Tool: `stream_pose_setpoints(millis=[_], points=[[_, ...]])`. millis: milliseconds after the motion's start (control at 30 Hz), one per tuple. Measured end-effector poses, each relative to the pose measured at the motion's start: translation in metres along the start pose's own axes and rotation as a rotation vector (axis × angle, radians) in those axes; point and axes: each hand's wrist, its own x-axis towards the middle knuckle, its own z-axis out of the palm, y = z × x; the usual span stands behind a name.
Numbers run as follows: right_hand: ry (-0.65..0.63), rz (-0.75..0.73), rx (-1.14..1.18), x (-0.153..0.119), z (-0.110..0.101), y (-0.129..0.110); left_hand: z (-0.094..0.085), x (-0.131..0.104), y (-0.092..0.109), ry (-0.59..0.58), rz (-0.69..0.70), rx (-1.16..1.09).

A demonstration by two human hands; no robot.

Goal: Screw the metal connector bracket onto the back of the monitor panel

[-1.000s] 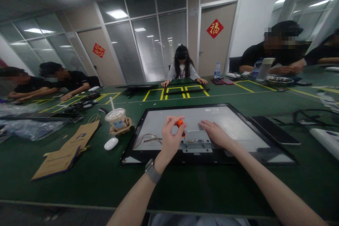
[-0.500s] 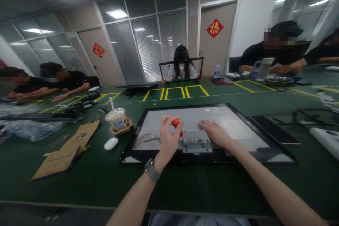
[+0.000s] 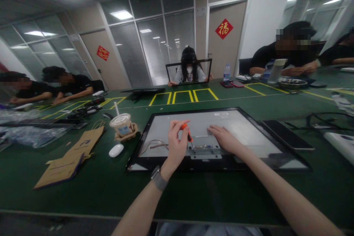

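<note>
An orange and black screwdriver (image 3: 188, 135) is gripped by the fingers of my left hand (image 3: 177, 141). Its thin shaft slants down to the metal bracket (image 3: 206, 156) with connector ports; whether the tip sits in a screw cannot be made out. This bracket lies on the grey back of a flat display panel (image 3: 235, 127) with a black border. My right hand (image 3: 225, 138) rests flat on the panel, fingers stretched, just right of the bracket. Thin wires (image 3: 153, 143) lie on the panel left of my left hand.
Left of the panel are a drink cup (image 3: 121, 124) with a straw, a white mouse (image 3: 116, 150) and a brown paper bag (image 3: 70, 158). A black phone-like slab (image 3: 286, 134) lies to the right. Across the table a person holds up a black frame (image 3: 188, 83); other people sit at both sides.
The screwdriver has turned a little in my left fingers, so more of its handle and shaft shows. My right hand stays in place on the panel.
</note>
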Motion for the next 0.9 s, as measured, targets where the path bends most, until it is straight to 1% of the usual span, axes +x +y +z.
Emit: stream_pose_setpoints(millis=[100, 200, 367, 433, 567, 633, 767, 833, 900], points=[[-0.005, 0.016, 0.004, 0.0008, -0.0001, 0.0000, 0.0012, -0.0010, 0.0003, -0.008, -0.080, -0.100], [-0.003, 0.018, 0.006, 0.0015, 0.0014, 0.0016, 0.0025, -0.0011, -0.0004, -0.019, -0.105, -0.153], [0.015, -0.001, 0.006, 0.0018, 0.0050, 0.0061, 0.0024, 0.0000, -0.0030, -0.059, -0.074, -0.142], [0.015, -0.006, 0.005, 0.0014, 0.0054, 0.0071, 0.0020, 0.0000, -0.0038, -0.037, -0.042, -0.098], [0.017, -0.027, -0.007, 0.0002, 0.0037, 0.0068, 0.0012, -0.0002, -0.0030, 0.047, 0.020, 0.004], [0.023, -0.024, -0.010, -0.0001, 0.0021, 0.0057, 0.0007, -0.0004, -0.0013, 0.024, 0.021, -0.007], [0.013, 0.007, -0.007, -0.0002, 0.0008, 0.0037, 0.0004, -0.0007, 0.0015, -0.068, 0.024, -0.096], [0.008, 0.003, -0.015, 0.0000, 0.0021, 0.0038, 0.0006, -0.0007, 0.0021, -0.056, 0.051, -0.062], [0.016, -0.006, -0.027, 0.0002, 0.0043, 0.0046, 0.0008, -0.0005, 0.0026, -0.011, 0.087, -0.002]])
